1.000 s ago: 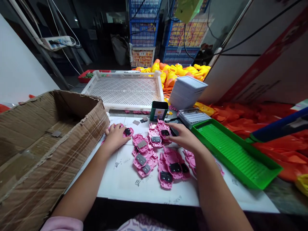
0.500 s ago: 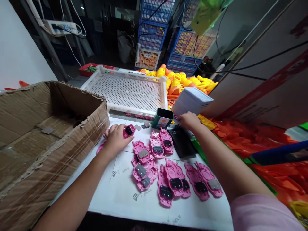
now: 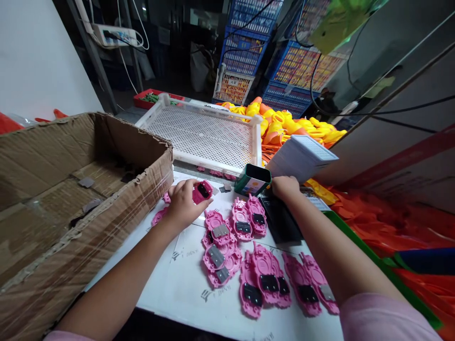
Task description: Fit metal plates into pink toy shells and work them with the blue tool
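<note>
My left hand [image 3: 185, 203] grips a pink plastic casing [image 3: 202, 192] with a black rectangular panel in it, held just above the table. My right hand [image 3: 286, 187] is at the far end of a black tray [image 3: 279, 222], beside the green container [image 3: 253, 180]. Its fingers are curled and their tips are hidden, so what they hold does not show. Several pink casings [image 3: 265, 270] lie in clusters on the white table covering [image 3: 185, 289], some overlapping. Their panels are black or grey. A few small grey plates [image 3: 225, 188] rest near the green container.
A large cardboard box [image 3: 142, 180] stands at the left with grey pieces inside. Behind is a white perforated crate [image 3: 202, 130]. A white tilted bin [image 3: 302, 156] leans beyond my right hand. Yellow and orange parts [image 3: 280, 123] are heaped behind, orange ones [image 3: 373, 218] at the right.
The view has shifted, moving the scene rightward and slightly down at the front. The casing in my left hand is turned more upright. My right hand is still near the tray's far end.
</note>
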`<state>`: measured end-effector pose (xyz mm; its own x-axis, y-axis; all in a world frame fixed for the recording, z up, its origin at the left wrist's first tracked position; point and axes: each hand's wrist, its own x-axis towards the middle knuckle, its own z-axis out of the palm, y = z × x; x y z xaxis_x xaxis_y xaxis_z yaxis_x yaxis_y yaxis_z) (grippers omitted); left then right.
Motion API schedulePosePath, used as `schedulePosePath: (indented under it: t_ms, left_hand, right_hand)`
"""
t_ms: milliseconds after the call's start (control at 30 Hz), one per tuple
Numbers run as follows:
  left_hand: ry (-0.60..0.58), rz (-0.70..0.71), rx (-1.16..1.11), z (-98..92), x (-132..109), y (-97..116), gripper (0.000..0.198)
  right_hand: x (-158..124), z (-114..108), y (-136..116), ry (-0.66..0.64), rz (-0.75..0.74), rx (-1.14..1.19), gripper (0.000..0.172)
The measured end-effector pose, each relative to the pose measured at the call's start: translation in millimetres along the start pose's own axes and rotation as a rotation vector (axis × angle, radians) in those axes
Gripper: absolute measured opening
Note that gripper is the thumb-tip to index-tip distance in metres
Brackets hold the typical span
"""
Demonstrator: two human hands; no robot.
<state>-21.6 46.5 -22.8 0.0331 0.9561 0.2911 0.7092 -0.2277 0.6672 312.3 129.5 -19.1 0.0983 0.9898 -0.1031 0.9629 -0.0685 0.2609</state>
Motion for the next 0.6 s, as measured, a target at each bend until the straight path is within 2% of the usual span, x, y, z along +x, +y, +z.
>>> schedulePosePath:
  t_ms: [200, 367, 500, 567, 600]
  left_hand:
    - [0.012, 0.002, -0.045, -1.2, -1.1, 0.9, 0.047]
    - [0.051, -0.005, -0.144, -1.7, -3.4, 2.3, 0.047]
    - [0.090, 0.010, -0.232, -0.5, -8.2, 3.8, 0.048]
    - [0.087, -0.006, -0.276, 1.4, -10.4, 4.5, 0.050]
    - [0.075, -0.024, -0.316, 2.5, -11.2, 5.0, 0.051]
  right_hand:
    - [-5.1, -3.7, -2.6, -0.007, 0.021, 0.043, 0.031]
    - [-10.1, -12.6, 6.7, 0.070, 0.061, 0.248, 0.038]
    - [-35.8, -18.7, 10.9, 0.219, 0.093, 0.483, 0.043]
    - [-59.6, -18.1, 2.7, 0.358, 0.108, 0.725, 0.043]
    - [-73.4, -17.4, -5.1, 0.484, 0.122, 0.978, 0.042]
